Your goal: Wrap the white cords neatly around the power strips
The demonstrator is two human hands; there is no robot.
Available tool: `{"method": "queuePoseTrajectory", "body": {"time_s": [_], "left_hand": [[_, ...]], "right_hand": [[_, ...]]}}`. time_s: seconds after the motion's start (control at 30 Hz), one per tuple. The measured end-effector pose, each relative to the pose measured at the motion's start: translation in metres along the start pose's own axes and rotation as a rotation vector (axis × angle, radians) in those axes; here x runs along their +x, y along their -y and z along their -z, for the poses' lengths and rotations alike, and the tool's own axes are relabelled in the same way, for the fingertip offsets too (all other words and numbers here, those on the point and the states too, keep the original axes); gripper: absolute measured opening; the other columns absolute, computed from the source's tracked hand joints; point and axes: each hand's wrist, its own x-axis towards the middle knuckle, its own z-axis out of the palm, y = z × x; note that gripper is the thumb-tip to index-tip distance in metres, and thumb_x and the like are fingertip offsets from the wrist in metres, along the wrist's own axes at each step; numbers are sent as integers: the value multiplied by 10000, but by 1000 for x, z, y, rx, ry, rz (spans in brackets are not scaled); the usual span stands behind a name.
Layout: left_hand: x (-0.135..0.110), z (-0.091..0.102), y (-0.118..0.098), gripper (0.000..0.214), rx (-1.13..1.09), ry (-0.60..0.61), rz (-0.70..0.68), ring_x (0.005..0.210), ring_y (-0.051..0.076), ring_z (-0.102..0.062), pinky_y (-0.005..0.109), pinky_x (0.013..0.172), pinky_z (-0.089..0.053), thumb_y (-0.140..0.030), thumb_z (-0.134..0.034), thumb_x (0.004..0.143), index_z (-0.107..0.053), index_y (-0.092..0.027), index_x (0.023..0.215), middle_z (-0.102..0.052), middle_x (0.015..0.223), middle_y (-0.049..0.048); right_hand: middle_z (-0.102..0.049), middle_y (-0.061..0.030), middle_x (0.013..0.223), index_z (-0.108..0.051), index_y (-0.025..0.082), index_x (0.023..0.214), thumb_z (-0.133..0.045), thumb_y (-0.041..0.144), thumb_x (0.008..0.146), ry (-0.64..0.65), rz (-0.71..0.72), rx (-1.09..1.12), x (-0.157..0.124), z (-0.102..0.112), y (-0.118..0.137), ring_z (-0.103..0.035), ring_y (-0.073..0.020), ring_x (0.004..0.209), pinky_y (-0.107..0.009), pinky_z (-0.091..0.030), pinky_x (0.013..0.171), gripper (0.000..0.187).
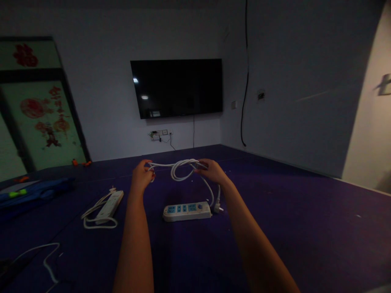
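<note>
A white power cord [177, 173] is stretched between my two hands above the floor, with a loose loop or knot in its middle. My left hand [142, 176] is closed on the cord's left end, where it bends back. On the other side my right hand [212, 171] pinches the cord beside the loop. From there the cord drops to a white power strip [187, 212] with blue sockets, lying flat below my hands. The cord's plug [218, 207] hangs or rests at the strip's right end; I cannot tell which.
A second white power strip [110, 206] with its cord lies left of my left arm. Blue cloth [42, 193] and a pale loose cable [45, 260] are further left on the purple floor [290, 228]. A television [180, 87] hangs on the far wall.
</note>
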Motion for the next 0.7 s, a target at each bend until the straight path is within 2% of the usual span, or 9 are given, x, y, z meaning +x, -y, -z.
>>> {"method": "queuePoseTrajectory", "body": {"time_s": [0.07,0.13,0.3,0.53,0.7], "left_hand": [[-2,-1,-5,468,-19,-19,-15,530,105,-593,209,513,-496,-51,-496,653,-544,-199,1094,-584,706,-9],[-3,-3,-9,472,-29,-39,-28,531,109,-593,208,506,-493,-55,-509,633,-557,-200,1079,-590,711,-8],[-3,-8,-16,455,-39,-62,-59,554,124,-610,224,536,-506,-94,-533,625,-570,-200,1065,-631,738,1],[-12,-9,-29,421,-223,-86,-97,591,130,-640,228,559,-521,-93,-494,654,-561,-189,1059,-622,720,-9],[-13,-9,-25,479,-107,35,-19,592,108,-623,222,579,-511,-105,-534,710,-501,-191,1180,-663,800,13]], "right_hand": [[-673,-98,1051,-619,169,1130,-751,234,619,-37,60,53,0,0,6,-627,-199,944,-312,-476,822,532],[-663,-112,1086,-587,166,1194,-752,226,630,-48,120,78,1,0,14,-620,-206,991,-340,-467,876,590],[-688,-95,1040,-645,184,1127,-680,187,724,-51,208,10,1,3,36,-635,-201,971,-350,-468,889,405],[-712,-49,909,-723,213,926,-688,97,672,-37,228,-174,2,3,42,-646,-189,859,-307,-488,773,282],[-712,-40,919,-724,225,894,-632,132,751,-42,263,-223,1,4,47,-639,-179,856,-281,-466,756,194]]}}
